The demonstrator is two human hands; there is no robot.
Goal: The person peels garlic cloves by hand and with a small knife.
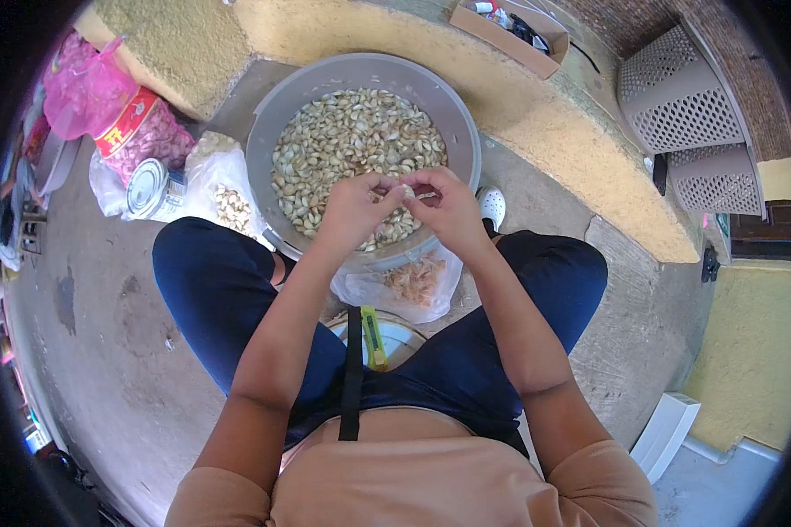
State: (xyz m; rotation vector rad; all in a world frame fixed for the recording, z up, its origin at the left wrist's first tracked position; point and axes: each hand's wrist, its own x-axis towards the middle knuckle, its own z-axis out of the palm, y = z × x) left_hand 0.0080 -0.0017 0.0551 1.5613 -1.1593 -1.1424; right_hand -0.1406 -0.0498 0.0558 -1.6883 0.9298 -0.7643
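Note:
A wide grey tub (468,132) holds a mass of pale cloves (351,132), which look like garlic in liquid. Over its near edge, my left hand (359,209) and my right hand (444,209) meet with fingers pinched together. Between the fingertips is a small pale clove (408,191), touched by both hands. Just below the tub, a white plastic bag (353,288) holds thin, brownish peelings (417,279). At the left of the tub, another white bag has pale cloves (232,209) on it.
Pink mesh sacks (154,136) and a metal can (152,188) stand at the left. A yellow ledge (554,132) curves behind the tub, with a cardboard box (510,39) on it. Grey perforated baskets (685,97) are at the right. A green-yellow cutter (373,338) lies between my legs.

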